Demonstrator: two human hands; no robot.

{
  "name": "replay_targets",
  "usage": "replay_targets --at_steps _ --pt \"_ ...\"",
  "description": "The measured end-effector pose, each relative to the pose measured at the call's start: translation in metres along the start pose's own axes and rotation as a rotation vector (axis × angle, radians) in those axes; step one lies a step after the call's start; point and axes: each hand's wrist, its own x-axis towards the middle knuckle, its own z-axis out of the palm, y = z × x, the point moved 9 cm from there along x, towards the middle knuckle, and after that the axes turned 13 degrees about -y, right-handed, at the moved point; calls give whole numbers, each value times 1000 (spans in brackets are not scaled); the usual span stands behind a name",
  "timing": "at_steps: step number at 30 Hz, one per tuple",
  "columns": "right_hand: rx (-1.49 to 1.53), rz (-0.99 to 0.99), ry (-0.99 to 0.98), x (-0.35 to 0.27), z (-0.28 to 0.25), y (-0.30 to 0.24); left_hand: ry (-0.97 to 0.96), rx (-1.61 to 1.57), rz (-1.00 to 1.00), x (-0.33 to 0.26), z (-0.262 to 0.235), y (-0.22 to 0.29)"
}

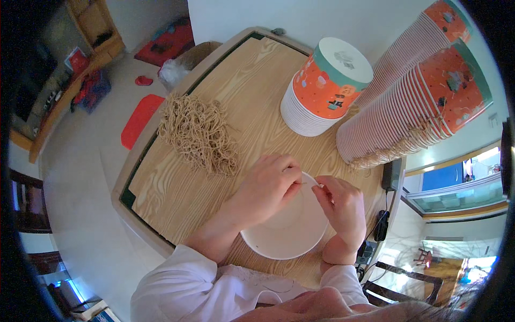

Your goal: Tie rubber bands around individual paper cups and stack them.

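In the lower centre, a round white paper bucket (284, 233) sits on the wood-grain tabletop (252, 70), its mouth facing up toward the camera, its long axis running away from view. At its upper rim, the left hand (270, 185) pinches what looks like a thin beige strand (303, 183); the right hand's (341, 206) fingertips nearly meet, grip unclear.

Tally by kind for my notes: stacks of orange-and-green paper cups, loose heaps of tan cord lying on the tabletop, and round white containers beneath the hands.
Paper cup stacks: 3
Tan cord heap: 1
Round white container: 1
Total: 5
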Motion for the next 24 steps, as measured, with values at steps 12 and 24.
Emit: replay_targets --at_steps 12,24 --pt "10 109 140 -3 -7 12 381 232 -48 -20 -29 35" --pt "34 61 117 -2 -6 -2 433 208 -66 -13 -18 29"
